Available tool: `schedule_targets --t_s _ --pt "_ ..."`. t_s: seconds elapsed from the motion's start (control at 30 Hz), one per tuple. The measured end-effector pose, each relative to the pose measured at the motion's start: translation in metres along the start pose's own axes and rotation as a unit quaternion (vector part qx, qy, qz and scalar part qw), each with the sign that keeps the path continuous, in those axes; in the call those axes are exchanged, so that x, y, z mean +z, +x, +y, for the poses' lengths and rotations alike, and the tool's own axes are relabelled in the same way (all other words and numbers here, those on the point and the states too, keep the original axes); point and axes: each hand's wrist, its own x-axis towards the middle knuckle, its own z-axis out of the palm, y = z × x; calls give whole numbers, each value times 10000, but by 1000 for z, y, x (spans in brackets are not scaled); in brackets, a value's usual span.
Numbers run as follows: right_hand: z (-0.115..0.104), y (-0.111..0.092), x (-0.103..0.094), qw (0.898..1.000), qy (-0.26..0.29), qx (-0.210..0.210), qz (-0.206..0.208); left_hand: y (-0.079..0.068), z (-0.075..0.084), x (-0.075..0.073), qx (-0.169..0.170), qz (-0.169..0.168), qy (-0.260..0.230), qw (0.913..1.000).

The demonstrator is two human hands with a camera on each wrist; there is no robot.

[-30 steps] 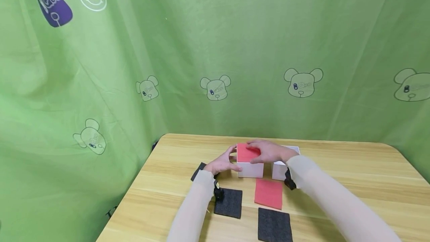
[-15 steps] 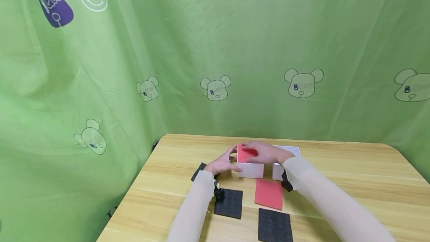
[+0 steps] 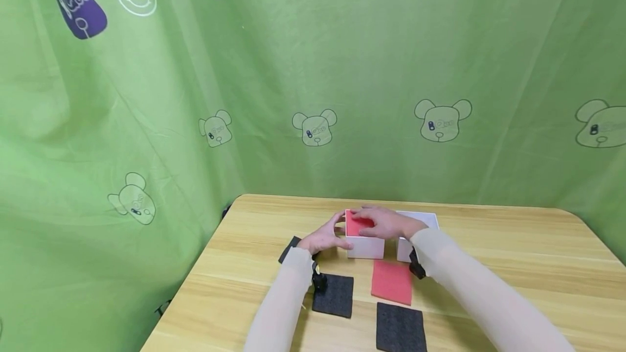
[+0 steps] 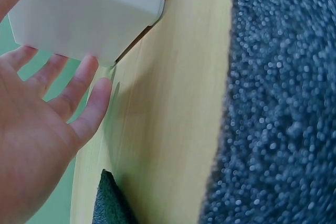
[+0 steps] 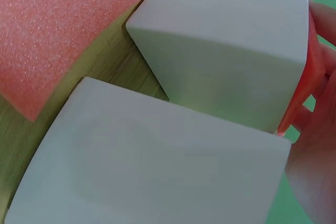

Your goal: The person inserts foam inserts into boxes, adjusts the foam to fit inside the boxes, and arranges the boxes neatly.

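A white box [image 3: 365,247] stands toward the back of the table, a red foam sheet [image 3: 354,226] filling its top. My left hand [image 3: 324,237] holds the box at its left side, thumb at the front face. In the left wrist view, the other fingers of that hand reach the box's far edge. My right hand [image 3: 386,222] lies over the red foam with fingers spread, pressing on it. Seen from the right wrist, the foam [image 5: 311,69] bulges above the rim under the fingers. Most of the foam's right part is hidden by the hand.
A second white box [image 3: 418,217] stands just to the right, under my right wrist. Another red foam sheet [image 3: 392,281] lies in front. Black foam sheets lie about: one [image 3: 337,295] at left, one [image 3: 401,327] nearest, one [image 3: 288,250] behind my left wrist.
My right hand has moved a little left across the red foam, and the foam sits lower at the box's left rim. My left hand has kept its place.
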Motion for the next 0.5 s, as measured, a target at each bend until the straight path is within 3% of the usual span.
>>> schedule_targets --t_s 0.5 --pt "2 -2 0 9999 95 15 62 1 -4 0 77 -36 -117 9999"
